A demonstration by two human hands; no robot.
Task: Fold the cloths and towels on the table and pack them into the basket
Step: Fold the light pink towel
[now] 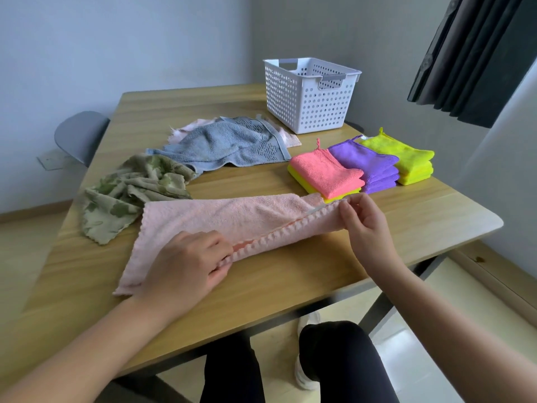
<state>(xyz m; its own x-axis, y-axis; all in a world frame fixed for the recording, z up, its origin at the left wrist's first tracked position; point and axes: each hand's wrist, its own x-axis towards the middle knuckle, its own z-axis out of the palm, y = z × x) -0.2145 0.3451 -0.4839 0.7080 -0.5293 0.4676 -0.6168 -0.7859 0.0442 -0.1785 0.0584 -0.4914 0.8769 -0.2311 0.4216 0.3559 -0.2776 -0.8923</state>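
Observation:
A pale pink towel (220, 222) lies folded lengthwise across the near part of the wooden table (406, 228). My left hand (186, 266) pinches its near folded edge at the left. My right hand (363, 219) pinches the same edge at the right end, lifted slightly. Behind lie a crumpled green patterned cloth (130, 193) and an unfolded blue-grey towel (229, 144) resting on another pale pink cloth (189, 128). Folded stacks sit at the right: pink on yellow (325, 173), purple (369, 164), yellow-green (404, 158). The white perforated basket (308, 97) stands at the far right, looking empty.
A grey chair (81, 135) stands beyond the table's left edge. A dark curtain (470, 59) hangs at the upper right. My legs in dark trousers show under the near table edge.

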